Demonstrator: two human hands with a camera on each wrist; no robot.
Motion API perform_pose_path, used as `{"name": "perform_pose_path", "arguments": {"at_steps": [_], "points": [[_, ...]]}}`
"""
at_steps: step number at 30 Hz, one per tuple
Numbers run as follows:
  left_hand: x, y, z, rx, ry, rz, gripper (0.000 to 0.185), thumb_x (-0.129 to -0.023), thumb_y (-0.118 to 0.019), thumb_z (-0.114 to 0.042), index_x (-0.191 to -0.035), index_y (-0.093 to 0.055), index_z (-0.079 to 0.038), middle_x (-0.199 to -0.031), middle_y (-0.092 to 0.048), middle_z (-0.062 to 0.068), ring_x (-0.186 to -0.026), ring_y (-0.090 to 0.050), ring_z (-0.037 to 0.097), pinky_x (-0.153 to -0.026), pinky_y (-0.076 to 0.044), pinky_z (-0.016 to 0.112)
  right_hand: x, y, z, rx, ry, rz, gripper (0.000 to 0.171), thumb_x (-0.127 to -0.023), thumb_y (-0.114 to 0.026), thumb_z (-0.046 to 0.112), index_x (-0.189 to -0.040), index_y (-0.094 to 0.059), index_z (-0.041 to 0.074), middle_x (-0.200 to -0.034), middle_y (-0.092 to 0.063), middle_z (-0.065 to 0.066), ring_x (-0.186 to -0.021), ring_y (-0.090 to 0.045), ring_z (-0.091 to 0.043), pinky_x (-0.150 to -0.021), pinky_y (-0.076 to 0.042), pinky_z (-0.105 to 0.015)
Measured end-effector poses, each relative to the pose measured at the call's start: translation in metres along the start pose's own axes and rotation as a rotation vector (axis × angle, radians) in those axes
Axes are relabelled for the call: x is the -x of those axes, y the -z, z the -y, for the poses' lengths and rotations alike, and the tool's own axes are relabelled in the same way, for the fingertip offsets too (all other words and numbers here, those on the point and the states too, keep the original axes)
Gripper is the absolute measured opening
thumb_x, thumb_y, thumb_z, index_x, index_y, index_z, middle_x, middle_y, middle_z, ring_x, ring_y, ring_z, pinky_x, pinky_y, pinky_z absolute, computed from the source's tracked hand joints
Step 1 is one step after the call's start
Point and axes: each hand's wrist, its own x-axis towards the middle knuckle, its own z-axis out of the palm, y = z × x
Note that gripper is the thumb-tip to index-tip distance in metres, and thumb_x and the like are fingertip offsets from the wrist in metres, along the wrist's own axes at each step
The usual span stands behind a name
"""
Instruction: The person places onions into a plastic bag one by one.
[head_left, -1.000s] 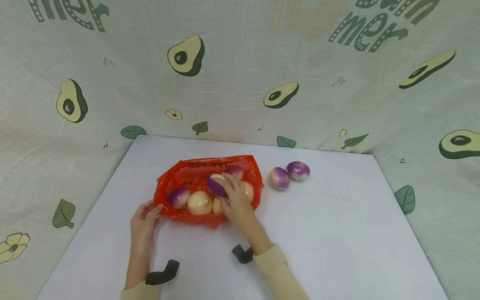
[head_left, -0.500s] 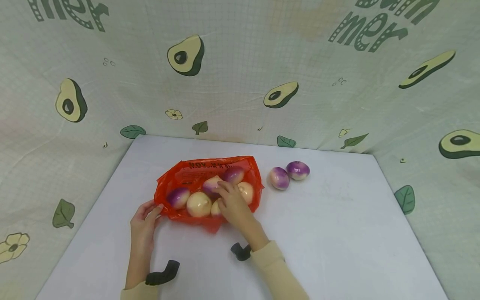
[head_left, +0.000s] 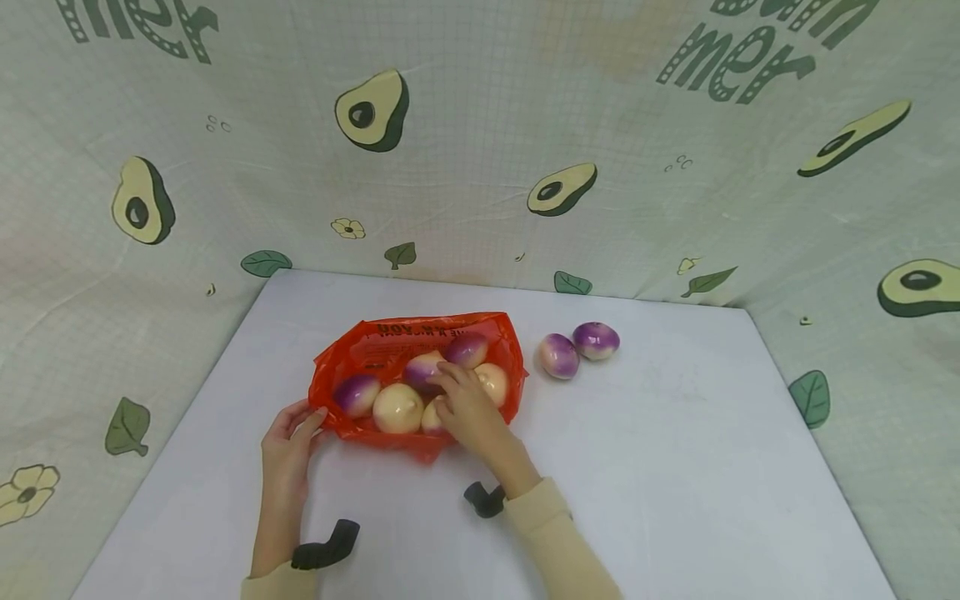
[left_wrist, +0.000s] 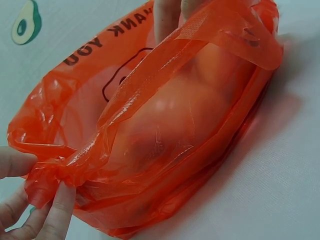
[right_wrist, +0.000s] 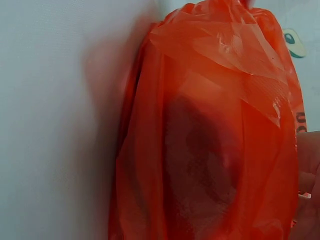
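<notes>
Head view: orange plastic bag (head_left: 375, 350) lies on the white table (head_left: 675, 467), mouth gaping upward, long axis running roughly 9 to 3 o'clock. Several turnips inside; purple-topped ones at the bag's 9 o'clock end (head_left: 356, 394) and 1 o'clock corner (head_left: 467, 350), pale ones between.

Right hand (head_left: 467, 410) sits in the bag mouth, fingers curled over the turnip (head_left: 422, 370) near the bag's middle. That turnip lies at about 11 o'clock from the palm, touching the fingertips. Whether the fingers fully close around it cannot be told from this angle; the right wrist view shows only bag film with a dark shape behind it.

Left hand (head_left: 288, 433) is at the bag's 8 o'clock corner. Left wrist view: fingers (left_wrist: 57, 210) and thumb pinch a gathered fold of the bag rim (left_wrist: 55, 172), holding it in place.

Two more turnips (head_left: 558, 356) (head_left: 596, 340) rest on the table outside the bag, touching each other, at 3 o'clock from it. Right hand is the nearer hand to these.

Avocado-print cloth (head_left: 480, 150) backs the table.
</notes>
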Motion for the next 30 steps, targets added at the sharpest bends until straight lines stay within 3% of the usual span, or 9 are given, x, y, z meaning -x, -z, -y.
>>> {"name": "perform_pose_path", "arguments": {"at_steps": [6, 12, 20, 26, 30], "points": [[0.001, 0.0, -0.002, 0.004, 0.01, 0.004, 0.038, -0.091, -0.059, -0.03, -0.124, -0.048, -0.013, -0.105, -0.052, -0.007, -0.086, -0.057, 0.0, -0.075, -0.051, 0.01, 0.005, 0.011, 0.001, -0.093, -0.042, 0.003, 0.033, -0.09, -0.055, 0.014, -0.123, -0.057, 0.011, -0.136, -0.049, -0.01, -0.127, -0.043, -0.027, -0.107, -0.037, -0.04], [-0.001, 0.001, 0.003, 0.008, -0.017, 0.006, 0.041, -0.089, -0.061, -0.033, -0.123, -0.05, -0.013, -0.107, -0.053, -0.007, -0.088, -0.058, 0.002, -0.074, -0.051, 0.011, 0.016, 0.031, 0.002, -0.224, -0.094, -0.024, 0.029, -0.092, -0.054, 0.015, -0.12, -0.059, 0.013, -0.124, -0.057, -0.001, -0.122, -0.046, -0.02, -0.105, -0.04, -0.039], [-0.01, 0.007, 0.018, 0.056, -0.103, 0.033, 0.044, -0.083, -0.068, -0.039, -0.119, -0.056, -0.014, -0.104, -0.058, -0.006, -0.088, -0.06, 0.005, -0.072, -0.053, 0.014, 0.028, 0.049, -0.006, -0.296, -0.126, -0.156, 0.025, -0.094, -0.054, 0.019, -0.116, -0.063, 0.012, -0.115, -0.062, 0.0, -0.111, -0.053, -0.019, -0.099, -0.045, -0.041], [-0.005, 0.004, 0.012, 0.032, -0.08, 0.013, 0.043, -0.086, -0.065, -0.037, -0.121, -0.053, -0.014, -0.106, -0.056, -0.006, -0.09, -0.059, 0.006, -0.073, -0.052, 0.013, 0.033, 0.059, -0.017, -0.3, -0.092, -0.292, 0.017, -0.091, -0.056, 0.011, -0.106, -0.065, 0.009, -0.105, -0.066, -0.002, -0.106, -0.057, -0.02, -0.096, -0.047, -0.04], [-0.02, 0.008, 0.027, 0.05, -0.08, 0.005, 0.048, -0.082, -0.068, -0.041, -0.12, -0.055, -0.015, -0.107, -0.057, -0.005, -0.09, -0.06, 0.006, -0.072, -0.053, 0.013, 0.035, 0.064, -0.026, -0.289, -0.04, -0.402, 0.015, -0.089, -0.058, 0.005, -0.102, -0.066, 0.008, -0.101, -0.067, -0.004, -0.098, -0.06, -0.018, -0.089, -0.051, -0.037]]}}
